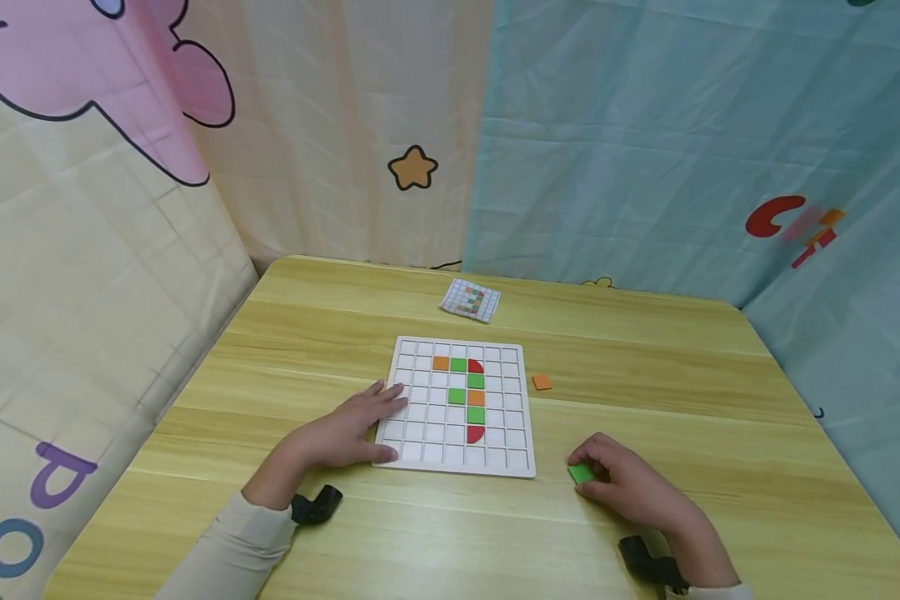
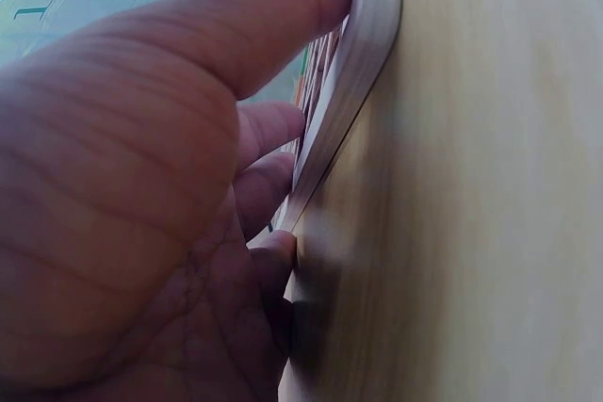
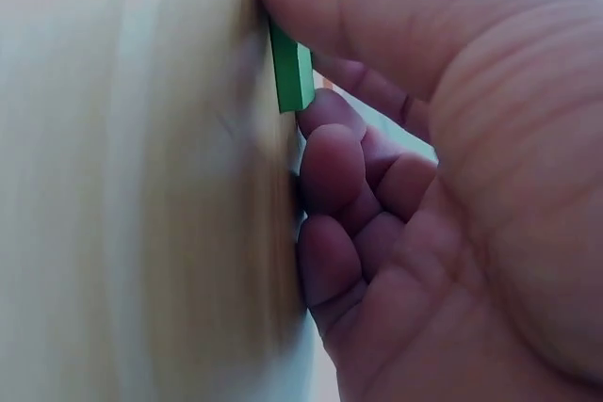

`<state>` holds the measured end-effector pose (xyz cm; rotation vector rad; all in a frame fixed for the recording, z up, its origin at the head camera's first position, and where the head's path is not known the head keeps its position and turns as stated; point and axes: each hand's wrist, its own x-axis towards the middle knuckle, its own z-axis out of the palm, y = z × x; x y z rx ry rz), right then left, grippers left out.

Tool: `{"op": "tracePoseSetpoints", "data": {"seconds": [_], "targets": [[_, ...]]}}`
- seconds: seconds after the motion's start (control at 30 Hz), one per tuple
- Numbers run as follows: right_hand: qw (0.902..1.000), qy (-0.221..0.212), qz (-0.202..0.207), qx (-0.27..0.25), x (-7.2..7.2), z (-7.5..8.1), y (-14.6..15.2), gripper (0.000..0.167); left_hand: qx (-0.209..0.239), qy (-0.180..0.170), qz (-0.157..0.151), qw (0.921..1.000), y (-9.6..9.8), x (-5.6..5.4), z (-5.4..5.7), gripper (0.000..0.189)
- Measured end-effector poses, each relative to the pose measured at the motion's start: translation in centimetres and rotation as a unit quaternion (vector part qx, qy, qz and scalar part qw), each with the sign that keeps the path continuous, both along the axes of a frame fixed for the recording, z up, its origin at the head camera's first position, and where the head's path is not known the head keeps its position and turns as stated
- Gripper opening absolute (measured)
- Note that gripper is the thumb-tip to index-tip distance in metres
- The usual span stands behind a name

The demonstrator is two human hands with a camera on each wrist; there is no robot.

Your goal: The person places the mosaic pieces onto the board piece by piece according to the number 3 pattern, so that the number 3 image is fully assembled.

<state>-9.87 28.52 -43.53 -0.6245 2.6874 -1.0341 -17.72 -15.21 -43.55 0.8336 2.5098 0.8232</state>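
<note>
A white gridded board [image 1: 508,442] lies on the table, bearing several green, orange and red tiles in a bent column. My left hand [image 1: 337,435] rests on its left side, fingers spread over the border and thumb at the near left corner. The left wrist view shows the thumb against the board's edge [image 2: 353,72]. To the right of the board, my right hand [image 1: 633,482] pinches a green square tile [image 1: 581,473] between thumb and fingers, low at the tabletop. In the right wrist view the green tile [image 3: 292,72] stands out below the thumb; the other fingers are curled.
A loose orange square tile [image 1: 542,382] lies just right of the board. Behind the board is a small card [image 1: 453,297] printed with a grid and coloured pattern. Curtains [image 1: 345,125] hang around the far and side edges of the wooden table [image 1: 330,304].
</note>
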Motion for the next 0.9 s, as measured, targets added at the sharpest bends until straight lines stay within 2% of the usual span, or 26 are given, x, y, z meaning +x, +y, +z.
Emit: {"op": "tracePoseSetpoints", "data": {"seconds": [0.43,0.9], "targets": [[0.9991,0.017,-0.038,0.004,-0.2,-0.1,-0.3,0.016,0.0,-0.002,-0.001,1.0,0.0,0.1,0.1,0.08],[0.9973,0.021,-0.07,-0.013,-0.9,1.1,-2.1,0.015,0.002,0.007,-0.008,0.9999,-0.1,0.1,0.2,0.081]]}}
